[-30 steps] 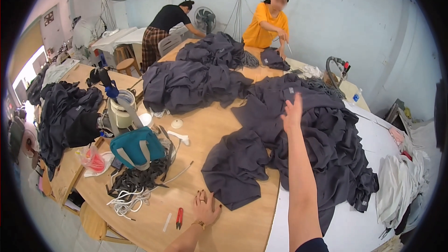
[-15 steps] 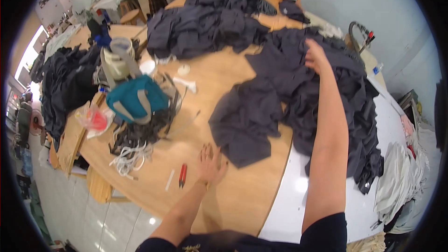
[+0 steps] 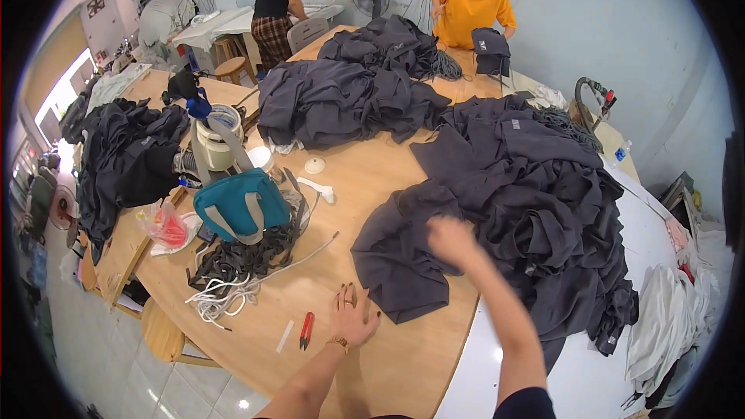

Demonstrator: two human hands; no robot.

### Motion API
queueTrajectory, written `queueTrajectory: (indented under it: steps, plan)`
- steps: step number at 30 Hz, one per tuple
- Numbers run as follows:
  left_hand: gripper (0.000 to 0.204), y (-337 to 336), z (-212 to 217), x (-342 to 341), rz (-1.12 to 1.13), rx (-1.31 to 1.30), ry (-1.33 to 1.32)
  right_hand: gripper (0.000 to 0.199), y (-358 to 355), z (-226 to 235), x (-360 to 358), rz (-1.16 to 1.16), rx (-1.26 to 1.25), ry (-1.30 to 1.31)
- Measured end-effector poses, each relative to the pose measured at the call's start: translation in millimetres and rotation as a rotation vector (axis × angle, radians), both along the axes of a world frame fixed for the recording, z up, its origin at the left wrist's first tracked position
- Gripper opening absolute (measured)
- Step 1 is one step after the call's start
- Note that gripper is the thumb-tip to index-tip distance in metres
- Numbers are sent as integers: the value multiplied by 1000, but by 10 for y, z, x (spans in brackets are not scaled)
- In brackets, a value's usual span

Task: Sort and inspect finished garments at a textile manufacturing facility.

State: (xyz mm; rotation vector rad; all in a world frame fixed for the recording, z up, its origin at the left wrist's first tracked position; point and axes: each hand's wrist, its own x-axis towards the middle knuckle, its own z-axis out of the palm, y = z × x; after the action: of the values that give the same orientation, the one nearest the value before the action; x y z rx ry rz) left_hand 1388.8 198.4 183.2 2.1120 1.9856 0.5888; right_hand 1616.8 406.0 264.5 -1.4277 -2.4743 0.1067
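Note:
My left hand [image 3: 353,316] lies flat, fingers spread, on the wooden table [image 3: 357,178], holding nothing. A small red tool [image 3: 306,329] lies just left of it. My right hand [image 3: 452,240] is blurred above the near edge of a big heap of dark grey garments [image 3: 528,202]; I cannot tell whether its fingers hold any cloth. One grey garment [image 3: 400,252] spreads flat toward my left hand.
A teal bag [image 3: 240,206], dark straps and white cords [image 3: 233,279], a cream jug [image 3: 217,140] and a pink plastic bag [image 3: 164,226] sit at left. More grey piles [image 3: 341,97] lie farther back. Two people stand at the far side. White cloth [image 3: 660,318] lies at right.
My right hand has pulled back from far over the grey heap to its near edge. The view has tilted up again. My left hand stays flat on the table.

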Motion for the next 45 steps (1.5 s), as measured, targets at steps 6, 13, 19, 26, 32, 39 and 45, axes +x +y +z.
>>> queueTrajectory:
  steps: [6, 13, 19, 26, 32, 39, 45]
  plan:
    - [66, 15, -147, -173, -23, 37, -81, 46, -2962, -779, -592, 30, -98, 341]
    - [55, -674, 418, -223, -171, -138, -607, 51, -3728, -599, -497, 6, -137, 167]
    - [36, -1925, 212, -276, -251, -353, -668, 44, -3271, -700, -247, 11, -367, 265]
    - [31, -2347, 308, -339, -109, -457, -622, 52, -3037, -772, -232, -198, -82, 20]
    - [31, -2399, 542, -266, -221, -468, -508, 53, -3087, -793, -197, -191, -33, 21]
    - [32, -2908, 546, -320, -243, -450, -437, 52, -3078, -901, -247, -187, -2, -7]
    - [36, -3827, 657, -824, -111, -367, -359, 46, -3278, -910, -575, -315, 25, 111]
